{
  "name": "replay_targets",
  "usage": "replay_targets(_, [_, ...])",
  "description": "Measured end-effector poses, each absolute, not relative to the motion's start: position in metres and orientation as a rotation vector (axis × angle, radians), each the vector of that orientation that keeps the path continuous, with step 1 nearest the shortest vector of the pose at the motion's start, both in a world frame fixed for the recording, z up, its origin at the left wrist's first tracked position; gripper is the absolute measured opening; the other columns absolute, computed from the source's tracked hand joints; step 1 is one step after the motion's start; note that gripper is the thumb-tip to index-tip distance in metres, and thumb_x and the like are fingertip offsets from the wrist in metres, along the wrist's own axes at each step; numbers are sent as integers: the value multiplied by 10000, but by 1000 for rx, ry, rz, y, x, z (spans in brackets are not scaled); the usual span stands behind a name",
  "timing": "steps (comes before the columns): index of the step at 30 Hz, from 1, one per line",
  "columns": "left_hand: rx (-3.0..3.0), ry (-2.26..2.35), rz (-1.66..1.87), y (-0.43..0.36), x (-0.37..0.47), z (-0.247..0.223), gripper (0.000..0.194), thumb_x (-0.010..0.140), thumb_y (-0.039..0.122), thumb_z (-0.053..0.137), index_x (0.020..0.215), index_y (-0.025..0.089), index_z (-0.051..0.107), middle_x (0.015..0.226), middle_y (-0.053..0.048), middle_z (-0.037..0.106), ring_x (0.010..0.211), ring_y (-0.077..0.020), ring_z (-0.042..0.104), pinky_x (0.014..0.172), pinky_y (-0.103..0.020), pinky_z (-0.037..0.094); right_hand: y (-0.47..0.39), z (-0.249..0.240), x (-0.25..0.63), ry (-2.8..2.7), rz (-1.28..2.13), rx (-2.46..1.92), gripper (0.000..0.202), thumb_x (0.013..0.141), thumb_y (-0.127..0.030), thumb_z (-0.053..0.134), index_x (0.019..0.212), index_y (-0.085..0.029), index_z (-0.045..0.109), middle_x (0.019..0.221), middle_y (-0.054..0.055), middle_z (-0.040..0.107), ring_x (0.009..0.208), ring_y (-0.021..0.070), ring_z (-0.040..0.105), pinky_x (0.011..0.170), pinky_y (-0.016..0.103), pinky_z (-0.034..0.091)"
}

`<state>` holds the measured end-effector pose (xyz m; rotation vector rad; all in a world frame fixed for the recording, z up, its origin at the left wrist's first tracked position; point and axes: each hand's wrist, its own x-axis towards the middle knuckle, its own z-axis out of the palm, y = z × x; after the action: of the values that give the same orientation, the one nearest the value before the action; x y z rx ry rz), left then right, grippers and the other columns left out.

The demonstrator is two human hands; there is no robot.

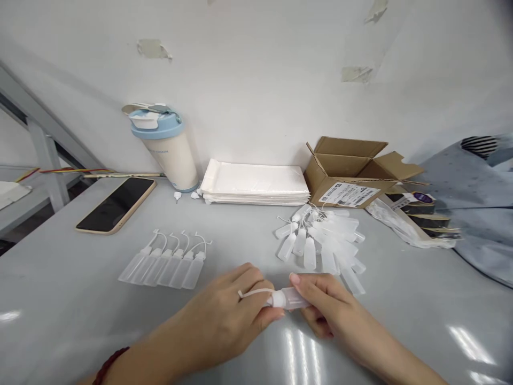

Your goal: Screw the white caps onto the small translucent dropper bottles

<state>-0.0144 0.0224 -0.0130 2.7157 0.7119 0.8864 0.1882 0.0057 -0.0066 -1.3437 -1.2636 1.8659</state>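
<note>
Six dropper bottles lie aligned, a jumbled heap seemingly remains, while left hand and right hand grip one bottle between them.

Bright, cool, fairly even light; the glossy table throws back white streaks of glare in the foreground and toward both sides — a faint shadow slants across the wall at left — while wide-angle distortion stretches the edges and print on the box label blurs
</note>
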Motion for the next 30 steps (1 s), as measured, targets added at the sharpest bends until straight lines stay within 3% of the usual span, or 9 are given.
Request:
replay_targets(5, [2604, 697, 884, 18, -12, -10, 338, 1018, 188, 342, 711, 164, 482, 641, -24, 559, 608, -154, 479, 533, -268, 415, 5, -3, 189, -1355, 1862, -1368, 552, 893, -602, 476, 534, -213, 317, 448, -97, 268, 434, 69, 188, 444, 247, 155])
replay_targets(12, [2692, 699, 870, 16, -14, -20, 243, 1007, 148, 388, 798, 146, 513, 721, -36, 589, 623, -160, 471, 567, -296, 427, 6, -9, 191, -1256, 1960, -1349, 532, 895, -567, 507, 543, -212, 322, 429, -106, 243, 416, 65, 151, 428, 247, 119])
replay_targets(16, [2641, 772, 919, 24, -15, -16, 309, 1024, 246, 373, 783, 159, 547, 677, -14, 590, 622, -142, 518, 564, -249, 450, 8, -1, 196, -1279, 1822, -1395, 517, 860, -588, 543, 555, -208, 370, 435, -101, 270, 402, 59, 179, 404, 232, 142])
replay_targets(19, [2586, 980, 922, 38, -24, -9, 312, 1015, 257, 361, 804, 167, 572, 709, -14, 594, 660, -136, 562, 603, -232, 478, 10, 9, 206, -1361, 1354, -1482, 472, 897, -557, 515, 599, -194, 476, 475, -71, 333, 427, 83, 290, 420, 235, 239])
replay_targets(21, [2549, 1211, 890, 53, -37, -5, 257, 990, 201, 378, 842, 169, 585, 777, -25, 615, 713, -151, 588, 650, -251, 494, 11, 12, 214, -1396, 889, -1599, 384, 922, -511, 505, 730, -190, 594, 502, -46, 408, 464, 115, 386, 440, 244, 296])
replay_targets(26, [2452, 1752, 787, 96, -94, -10, 263, 957, 269, 413, 974, 124, 632, 1013, -106, 636, 991, -289, 578, 821, -424, 518, 25, -1, 231, -1726, -199, -1603, 236, 907, -392, 588, 996, -187, 664, 678, 12, 586, 508, 133, 478, 486, 259, 369])
replay_targets(30, [2419, 1926, 620, 118, -132, -22, 364, 983, 283, 337, 1062, 85, 632, 1047, -44, 628, 1050, -291, 583, 935, -508, 470, 33, -10, 239, -1872, -479, -1617, 267, 937, -393, 562, 1014, -162, 672, 727, 31, 611, 495, 123, 474, 486, 261, 350])
